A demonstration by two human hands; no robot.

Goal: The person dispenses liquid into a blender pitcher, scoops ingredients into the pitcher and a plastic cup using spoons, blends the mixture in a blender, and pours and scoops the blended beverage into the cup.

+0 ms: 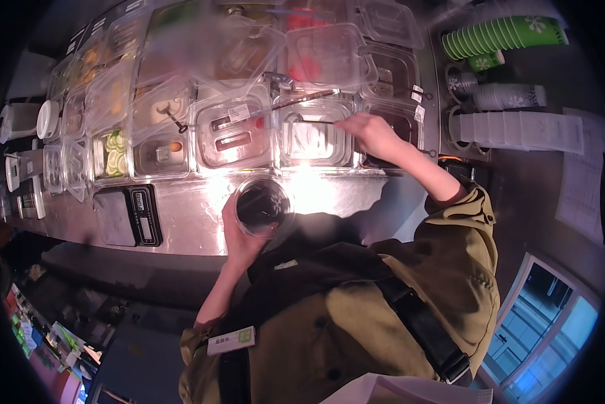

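Observation:
My left hand (237, 232) is wrapped round a clear cup (262, 205) at the counter's front edge. The cup looks dark inside; I cannot tell whether that is its contents or the dark apron showing through. My right hand (373, 136) pinches the thin dark handle of a spoon-like utensil (319, 122) above a clear container (316, 158) with something whitish in it. The utensil's far end is hard to make out in the glare. Left of that container stands another clear tub (234, 151) with a lid over it.
Rows of clear lidded tubs fill the back, one holding green slices (115, 155). A black scale (129, 215) sits on the steel counter (189, 219) at left. Stacked green cups (508, 37) and clear cups (524, 129) lie on the right.

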